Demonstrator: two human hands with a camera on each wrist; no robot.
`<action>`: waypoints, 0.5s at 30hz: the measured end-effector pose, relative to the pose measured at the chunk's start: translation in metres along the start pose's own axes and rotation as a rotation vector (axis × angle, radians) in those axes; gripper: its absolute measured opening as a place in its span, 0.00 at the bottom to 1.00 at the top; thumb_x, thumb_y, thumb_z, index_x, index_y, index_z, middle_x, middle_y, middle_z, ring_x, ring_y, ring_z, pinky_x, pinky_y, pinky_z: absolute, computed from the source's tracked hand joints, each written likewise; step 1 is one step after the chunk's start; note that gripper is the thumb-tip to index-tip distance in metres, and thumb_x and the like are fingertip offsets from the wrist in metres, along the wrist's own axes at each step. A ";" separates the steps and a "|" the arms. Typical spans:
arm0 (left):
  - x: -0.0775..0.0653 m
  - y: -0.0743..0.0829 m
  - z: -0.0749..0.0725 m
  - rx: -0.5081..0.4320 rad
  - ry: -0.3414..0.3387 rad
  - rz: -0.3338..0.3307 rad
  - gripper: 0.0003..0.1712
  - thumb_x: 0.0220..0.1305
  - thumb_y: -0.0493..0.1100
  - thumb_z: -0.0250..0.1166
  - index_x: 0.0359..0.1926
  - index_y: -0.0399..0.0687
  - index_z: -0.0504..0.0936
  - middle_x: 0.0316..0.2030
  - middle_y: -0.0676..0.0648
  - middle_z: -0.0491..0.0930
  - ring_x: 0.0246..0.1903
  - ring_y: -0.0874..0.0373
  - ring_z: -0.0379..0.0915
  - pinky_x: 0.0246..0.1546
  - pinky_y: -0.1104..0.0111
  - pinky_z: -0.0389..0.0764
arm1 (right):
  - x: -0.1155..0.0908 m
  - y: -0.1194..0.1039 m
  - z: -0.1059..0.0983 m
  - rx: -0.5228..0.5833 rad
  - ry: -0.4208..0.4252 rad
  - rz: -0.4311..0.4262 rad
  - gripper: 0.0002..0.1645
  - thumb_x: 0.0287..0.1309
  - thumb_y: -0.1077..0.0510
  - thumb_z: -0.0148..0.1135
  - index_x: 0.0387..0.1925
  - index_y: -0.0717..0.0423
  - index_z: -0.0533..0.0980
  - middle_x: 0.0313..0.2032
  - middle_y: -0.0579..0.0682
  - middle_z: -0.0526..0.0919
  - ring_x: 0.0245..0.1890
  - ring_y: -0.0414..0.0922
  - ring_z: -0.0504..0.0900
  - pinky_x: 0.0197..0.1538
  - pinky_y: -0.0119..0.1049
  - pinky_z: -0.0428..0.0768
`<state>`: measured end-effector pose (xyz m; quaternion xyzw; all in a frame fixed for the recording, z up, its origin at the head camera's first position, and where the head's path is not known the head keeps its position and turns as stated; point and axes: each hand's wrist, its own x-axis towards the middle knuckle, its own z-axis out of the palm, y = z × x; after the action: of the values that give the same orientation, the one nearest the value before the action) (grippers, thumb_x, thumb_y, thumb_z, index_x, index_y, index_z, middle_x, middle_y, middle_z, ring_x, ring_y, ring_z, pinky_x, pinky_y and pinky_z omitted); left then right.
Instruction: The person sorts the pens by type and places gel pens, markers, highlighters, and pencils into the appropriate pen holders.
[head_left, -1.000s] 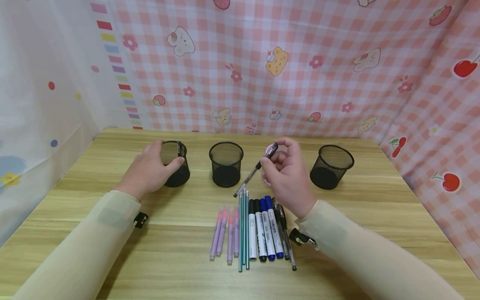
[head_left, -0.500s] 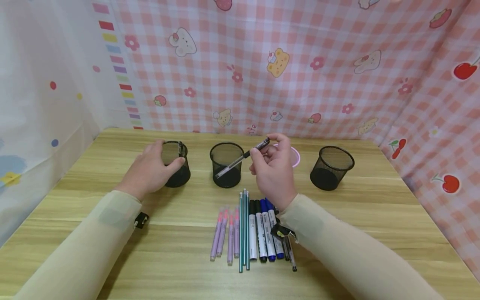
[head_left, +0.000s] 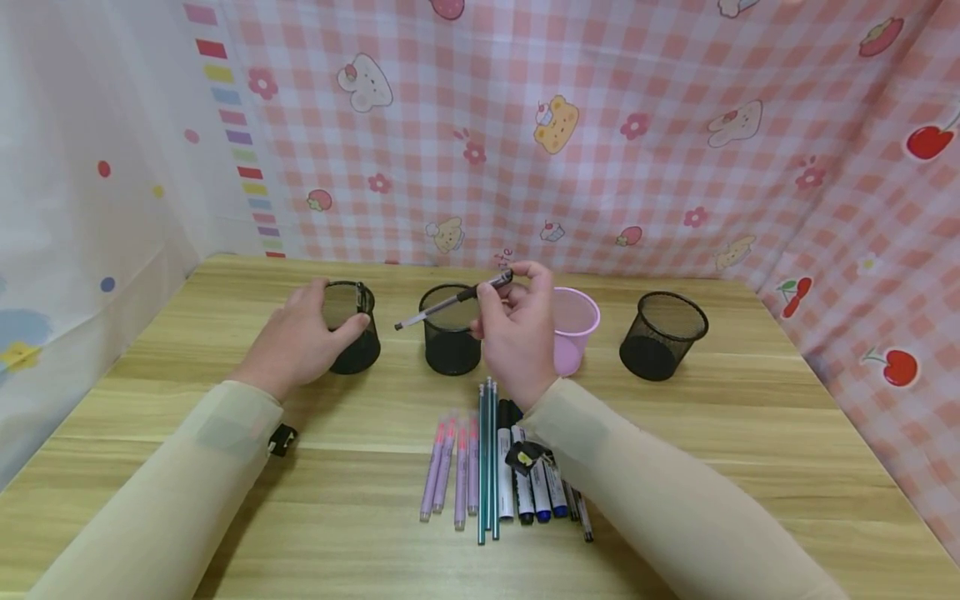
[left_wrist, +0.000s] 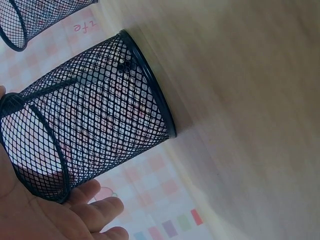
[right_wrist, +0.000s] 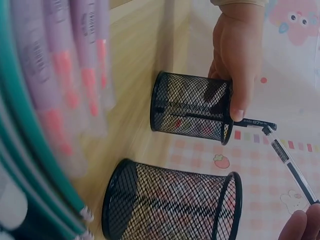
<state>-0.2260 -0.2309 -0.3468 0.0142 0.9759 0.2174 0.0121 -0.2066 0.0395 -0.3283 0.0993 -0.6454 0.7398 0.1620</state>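
My left hand [head_left: 296, 342] grips the leftmost black mesh pen holder [head_left: 354, 357] at its rim, fingers behind and thumb in front. One black gel pen [right_wrist: 255, 123] stands in that holder, its capped end above the rim. Between thumb and fingers of my right hand [head_left: 521, 333] a second gel pen [head_left: 438, 310] is pinched by its black cap end. It slants left and down, its clear end pointing toward the left holder. In the head view this pen overlaps the mouth of the second black mesh holder [head_left: 452, 354].
A pink pen holder [head_left: 572, 346] and another black mesh holder [head_left: 651, 354] stand to the right. In front lie several lilac highlighters [head_left: 461, 483], green pencils [head_left: 487, 467], whiteboard markers [head_left: 506, 475] and gel pens [head_left: 585, 521], partly under the right forearm.
My right hand has moved left with the gel pen, from before the pink holder to above the second black one, and the pen has tipped flatter. My left hand stays on its holder.
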 end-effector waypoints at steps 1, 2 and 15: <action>0.000 0.000 0.000 -0.001 0.002 0.001 0.66 0.69 0.83 0.43 0.84 0.38 0.40 0.81 0.26 0.48 0.76 0.22 0.50 0.73 0.30 0.58 | 0.000 0.001 0.002 0.004 0.008 0.000 0.21 0.75 0.66 0.57 0.60 0.57 0.59 0.37 0.54 0.79 0.22 0.41 0.77 0.31 0.31 0.83; 0.000 0.000 0.000 -0.001 0.003 0.001 0.65 0.69 0.83 0.43 0.84 0.37 0.40 0.81 0.26 0.48 0.76 0.22 0.50 0.73 0.31 0.58 | 0.000 0.001 0.004 0.006 0.015 0.000 0.20 0.75 0.66 0.57 0.60 0.57 0.60 0.36 0.55 0.79 0.22 0.40 0.77 0.30 0.31 0.83; 0.002 0.000 0.001 -0.001 -0.004 0.002 0.67 0.67 0.85 0.42 0.85 0.38 0.39 0.81 0.26 0.48 0.76 0.22 0.50 0.73 0.30 0.58 | 0.000 0.006 0.026 -0.017 0.060 0.003 0.19 0.75 0.66 0.57 0.59 0.56 0.61 0.34 0.55 0.79 0.20 0.41 0.77 0.30 0.32 0.83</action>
<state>-0.2278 -0.2307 -0.3481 0.0155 0.9758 0.2177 0.0137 -0.2107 0.0132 -0.3304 0.0747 -0.6469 0.7371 0.1808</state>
